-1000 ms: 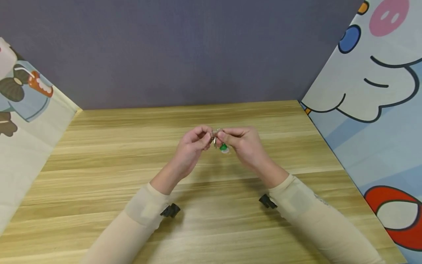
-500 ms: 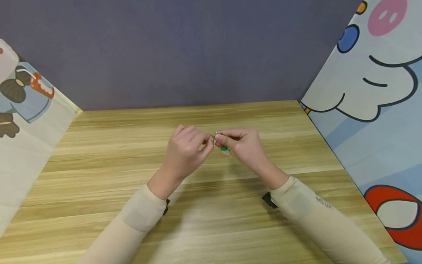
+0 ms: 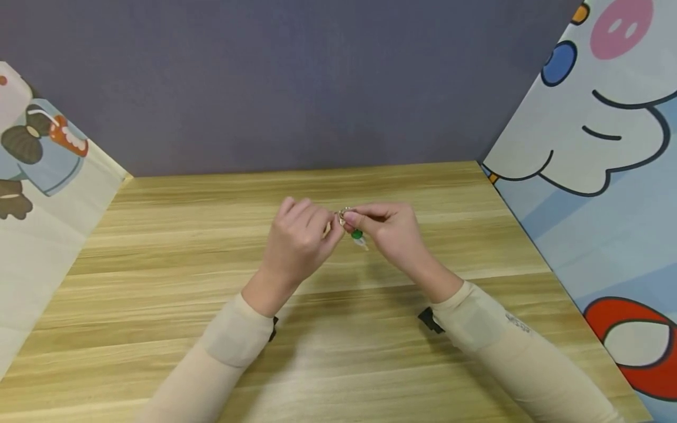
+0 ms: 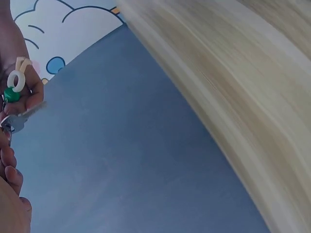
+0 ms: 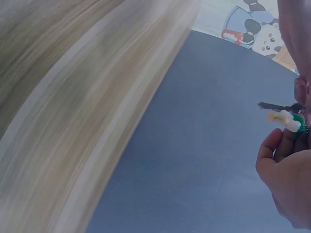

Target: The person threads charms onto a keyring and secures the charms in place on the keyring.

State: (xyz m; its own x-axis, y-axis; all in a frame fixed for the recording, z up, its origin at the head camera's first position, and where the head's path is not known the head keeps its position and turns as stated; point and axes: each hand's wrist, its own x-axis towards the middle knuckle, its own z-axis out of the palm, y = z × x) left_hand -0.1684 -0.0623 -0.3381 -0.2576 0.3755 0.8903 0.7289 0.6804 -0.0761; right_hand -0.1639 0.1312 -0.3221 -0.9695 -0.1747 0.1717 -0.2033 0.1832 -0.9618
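Shiny metal key (image 4: 17,121), glossy plastic bead (image 4: 11,94), smooth wood-grain tabletop (image 3: 338,364), matt cloth sleeves (image 3: 529,364)

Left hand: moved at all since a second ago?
Yes, slightly left: judged against the table's far-left corner in the head view, the left hand sits a bit nearer that corner, and it has rolled so its back faces the camera.

From my station I see a long cream fabric left sleeve (image 3: 203,364) and a matching right sleeve (image 3: 520,373), each with a greyish band (image 3: 235,338) near its cuff. I make out a small dark-grey marking (image 3: 517,323) on the right one and a small black angular fitting (image 3: 431,321) beneath each cuff.
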